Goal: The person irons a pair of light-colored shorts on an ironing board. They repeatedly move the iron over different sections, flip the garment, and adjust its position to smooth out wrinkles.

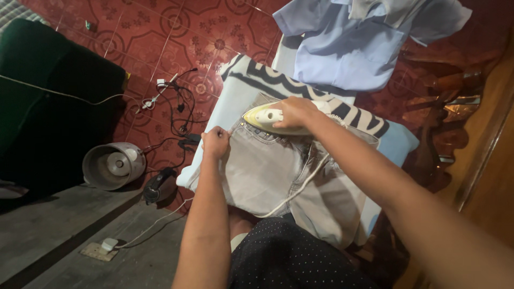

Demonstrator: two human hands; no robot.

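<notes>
On the padded worktop (399, 144), grey jeans (267, 171) were pressed by a yellow-white iron (262, 116), gripped in the closed right hand (294, 112). Their waistband was pinched by the left hand (216, 142), near the soleplate; a burn seemed possible. The trailing white cord (297, 187) might be snagged.
</notes>
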